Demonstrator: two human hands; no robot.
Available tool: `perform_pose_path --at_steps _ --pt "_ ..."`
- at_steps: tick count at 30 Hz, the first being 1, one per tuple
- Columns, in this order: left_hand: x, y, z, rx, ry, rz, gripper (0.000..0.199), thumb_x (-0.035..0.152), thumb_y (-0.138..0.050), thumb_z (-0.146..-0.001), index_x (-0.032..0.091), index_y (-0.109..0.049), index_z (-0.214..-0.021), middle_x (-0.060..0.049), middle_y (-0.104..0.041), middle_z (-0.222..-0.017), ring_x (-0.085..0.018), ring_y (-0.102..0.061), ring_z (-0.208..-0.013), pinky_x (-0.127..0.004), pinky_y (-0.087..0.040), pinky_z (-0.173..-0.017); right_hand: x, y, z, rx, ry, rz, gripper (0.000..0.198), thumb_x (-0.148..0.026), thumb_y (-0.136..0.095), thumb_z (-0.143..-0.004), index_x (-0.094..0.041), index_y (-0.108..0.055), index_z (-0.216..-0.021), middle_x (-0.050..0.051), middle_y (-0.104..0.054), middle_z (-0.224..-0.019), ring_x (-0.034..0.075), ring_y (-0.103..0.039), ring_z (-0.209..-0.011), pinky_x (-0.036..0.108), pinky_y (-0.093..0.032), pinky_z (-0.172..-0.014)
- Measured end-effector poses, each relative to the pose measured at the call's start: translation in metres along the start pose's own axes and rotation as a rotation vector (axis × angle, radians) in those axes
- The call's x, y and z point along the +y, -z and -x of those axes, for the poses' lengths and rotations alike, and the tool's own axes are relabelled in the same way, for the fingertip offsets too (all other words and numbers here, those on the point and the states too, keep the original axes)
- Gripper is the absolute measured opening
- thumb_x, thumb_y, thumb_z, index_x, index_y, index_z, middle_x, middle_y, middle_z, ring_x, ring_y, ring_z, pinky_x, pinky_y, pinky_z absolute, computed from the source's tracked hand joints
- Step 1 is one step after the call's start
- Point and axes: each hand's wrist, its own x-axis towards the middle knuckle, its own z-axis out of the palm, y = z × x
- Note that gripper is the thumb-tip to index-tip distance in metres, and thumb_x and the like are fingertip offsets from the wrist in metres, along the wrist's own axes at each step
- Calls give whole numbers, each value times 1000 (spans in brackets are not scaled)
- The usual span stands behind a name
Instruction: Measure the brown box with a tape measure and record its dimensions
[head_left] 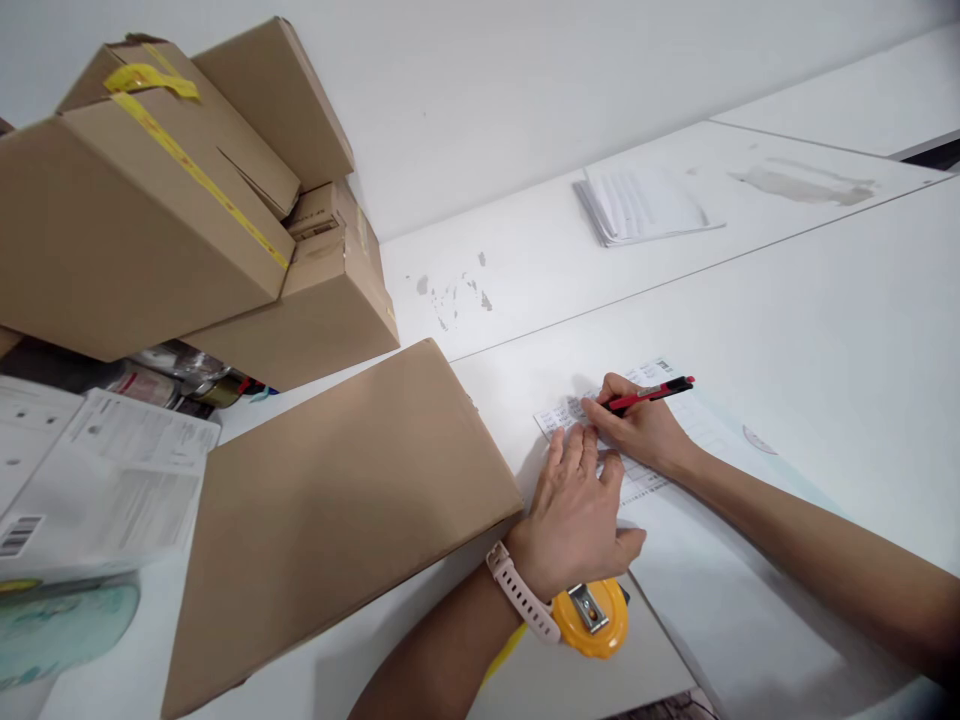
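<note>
Watching from afar, I have the red-and-black pen (652, 393) pinched between the fingertips of my right hand (649, 430), its writing end hidden by them, over the printed sheet (564, 412). My left hand (577, 505) lies just beside, palm down, fingers slightly spread on the sheet and gripping nothing. If those left fingers bear too lightly, I judge, the sheet could skid and spoil a stroke; the right hand's edge, dragged over wet ink, might smear it. A careless pull back of the left wrist could knock the tape measure (611, 620) behind those fingers, or nudge the corner of the flat cardboard box (345, 500) to their left. Counting outward from the fingers: one pen, one tape measure, one pale wristband (521, 591) behind the left fingers, one flat box, and one sheaf of papers (645, 205) well beyond the right fingers. Far to the left of them I count at least four stacked cartons (150, 230); overlaps hide the exact number. How many sheets lie beneath the fingers, I cannot tell.
</note>
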Motion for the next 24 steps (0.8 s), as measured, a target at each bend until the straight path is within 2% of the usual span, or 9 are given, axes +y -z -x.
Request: perform_pose_path --at_steps 19,24 --pt "-1 -2 0 9 -4 -31 63 46 -55 -93 3 -43 -137 -31 -31 -160 -35 -12 -156 -52 -12 -128 7 -1 -3 28 16 9 30 -33 -65 -83 -23 -44 -64 -5 -44 -58 11 -39 -55 28 -32 -52" --pt "0 -2 1 9 2 -21 63 45 -56 -93 2 -43 -137 -32 -30 -161 -36 -11 -156 -52 -10 -128 3 -1 -3 39 -5 14 29 -33 -65 -81 -24 -44 -64 -5 -43 -58 12 -39 -54 28 -32 -51"
